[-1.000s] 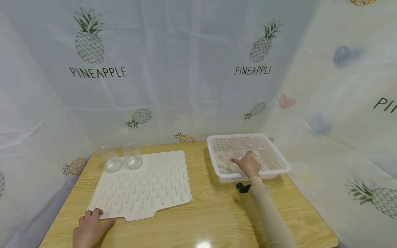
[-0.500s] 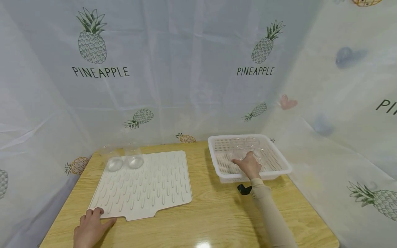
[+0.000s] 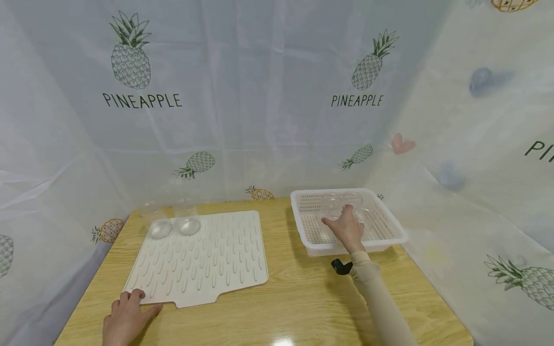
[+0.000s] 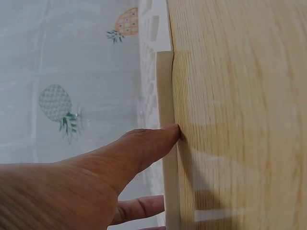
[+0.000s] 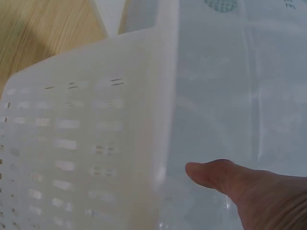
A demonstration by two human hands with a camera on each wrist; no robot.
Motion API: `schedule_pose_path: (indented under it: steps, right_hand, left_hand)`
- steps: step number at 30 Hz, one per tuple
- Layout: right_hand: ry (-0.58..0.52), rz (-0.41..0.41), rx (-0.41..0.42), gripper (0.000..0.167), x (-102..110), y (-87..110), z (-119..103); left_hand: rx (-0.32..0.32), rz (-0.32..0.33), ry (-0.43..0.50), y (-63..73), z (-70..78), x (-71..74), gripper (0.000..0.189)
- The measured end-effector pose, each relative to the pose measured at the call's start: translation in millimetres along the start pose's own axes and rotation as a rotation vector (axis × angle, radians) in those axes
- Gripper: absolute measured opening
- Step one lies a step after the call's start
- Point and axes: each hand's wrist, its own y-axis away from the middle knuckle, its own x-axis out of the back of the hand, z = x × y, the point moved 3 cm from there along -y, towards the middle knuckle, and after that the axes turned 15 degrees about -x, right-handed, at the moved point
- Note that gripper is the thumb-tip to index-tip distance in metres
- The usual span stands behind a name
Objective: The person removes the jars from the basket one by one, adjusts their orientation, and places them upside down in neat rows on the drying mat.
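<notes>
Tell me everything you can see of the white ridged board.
The white board looks like thin plastic, with rows of raised ridges and a shallow tab on its near edge. It lies flat on the left of the table. Two clear containers stand at its far-left corner, and the left hand touches its near-left corner.

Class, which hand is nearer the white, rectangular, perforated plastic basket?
Right. The right hand is over the basket; the left hand is well left of it, touching a near corner of the flat white ridged mat.
</notes>
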Motion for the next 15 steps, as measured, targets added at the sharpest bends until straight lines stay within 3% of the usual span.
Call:
schedule_pose_path:
  steps: [10,15]
  right_hand:
    - [-0.147,0.241,0.141,0.088,12.6,8.7,-24.7]
    - [-0.18,0.3,0.252,0.088,17.9,12.0,-34.8]
  left_hand:
    - [0.001,-0.004,0.009,1.8,-0.3,0.9,0.094]
    - [-0.008,0.007,0.009,2.0,-0.4,1.0,0.094]
